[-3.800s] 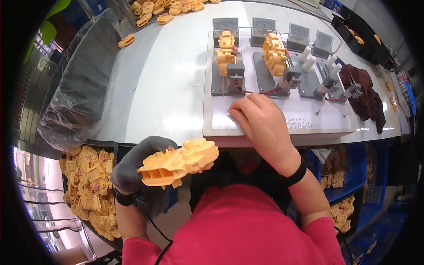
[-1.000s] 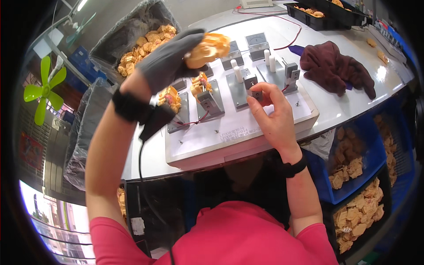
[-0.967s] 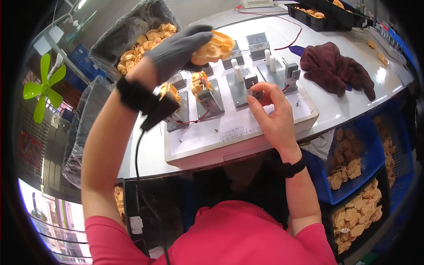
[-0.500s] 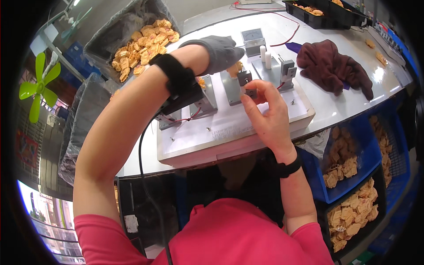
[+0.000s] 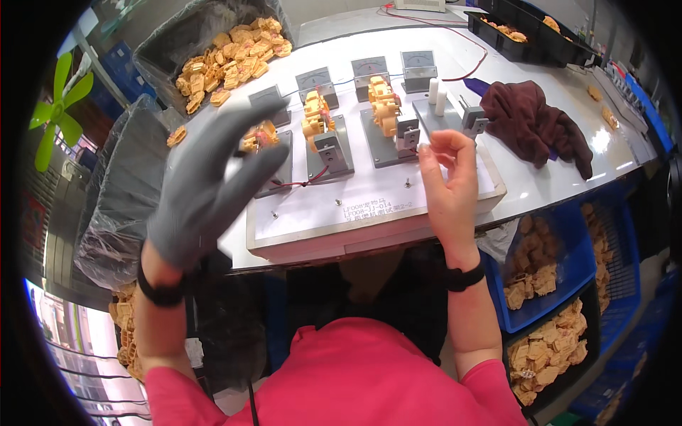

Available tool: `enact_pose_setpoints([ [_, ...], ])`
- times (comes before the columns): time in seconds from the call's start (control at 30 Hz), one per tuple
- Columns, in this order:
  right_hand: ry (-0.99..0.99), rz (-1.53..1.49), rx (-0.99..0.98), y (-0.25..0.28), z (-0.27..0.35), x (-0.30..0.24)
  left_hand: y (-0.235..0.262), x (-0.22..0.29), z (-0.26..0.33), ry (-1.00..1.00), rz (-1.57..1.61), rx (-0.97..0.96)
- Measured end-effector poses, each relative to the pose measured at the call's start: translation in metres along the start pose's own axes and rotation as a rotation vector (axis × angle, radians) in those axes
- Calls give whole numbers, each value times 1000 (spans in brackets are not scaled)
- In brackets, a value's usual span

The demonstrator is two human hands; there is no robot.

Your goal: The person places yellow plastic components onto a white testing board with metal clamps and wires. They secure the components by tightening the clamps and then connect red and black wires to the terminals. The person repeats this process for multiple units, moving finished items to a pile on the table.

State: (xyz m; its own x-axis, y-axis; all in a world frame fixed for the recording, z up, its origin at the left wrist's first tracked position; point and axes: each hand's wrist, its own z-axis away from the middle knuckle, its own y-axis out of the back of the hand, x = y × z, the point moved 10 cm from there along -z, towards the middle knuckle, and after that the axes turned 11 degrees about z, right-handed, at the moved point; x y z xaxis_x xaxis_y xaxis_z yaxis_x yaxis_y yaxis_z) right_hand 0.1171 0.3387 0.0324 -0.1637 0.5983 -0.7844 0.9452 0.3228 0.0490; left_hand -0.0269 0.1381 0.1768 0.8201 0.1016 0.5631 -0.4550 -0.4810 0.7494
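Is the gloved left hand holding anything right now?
Empty: the left hand is raised with grey fingers spread, nothing between them.

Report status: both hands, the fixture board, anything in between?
Left hand gloved, open, empty, above the fixture board. Right hand bare, fingertips pinched by a clamp. Orange parts sit in fixtures. Nothing blocking.

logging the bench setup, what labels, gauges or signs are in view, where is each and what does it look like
White label: flat on the white test board's front face, small rectangle with dark print.
Four analog meters: row along the board's back edge, square grey housings with pale dial faces; the leftmost is partly behind the gloved left hand.
Bare right hand: raised just right of the label, empty.
No packages or screens show.
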Motion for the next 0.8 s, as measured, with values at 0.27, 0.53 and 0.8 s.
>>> enact_pose_setpoints([
  [0.27,240,565,-479,-23,17,-26,-35,-122,119,207,127,314],
  [0.53,115,603,-592,-31,15,-20,-44,-124,95,120,-97,408],
  [0.8,64,650,-575,-31,18,-16,-43,-134,100,153,3,457],
])
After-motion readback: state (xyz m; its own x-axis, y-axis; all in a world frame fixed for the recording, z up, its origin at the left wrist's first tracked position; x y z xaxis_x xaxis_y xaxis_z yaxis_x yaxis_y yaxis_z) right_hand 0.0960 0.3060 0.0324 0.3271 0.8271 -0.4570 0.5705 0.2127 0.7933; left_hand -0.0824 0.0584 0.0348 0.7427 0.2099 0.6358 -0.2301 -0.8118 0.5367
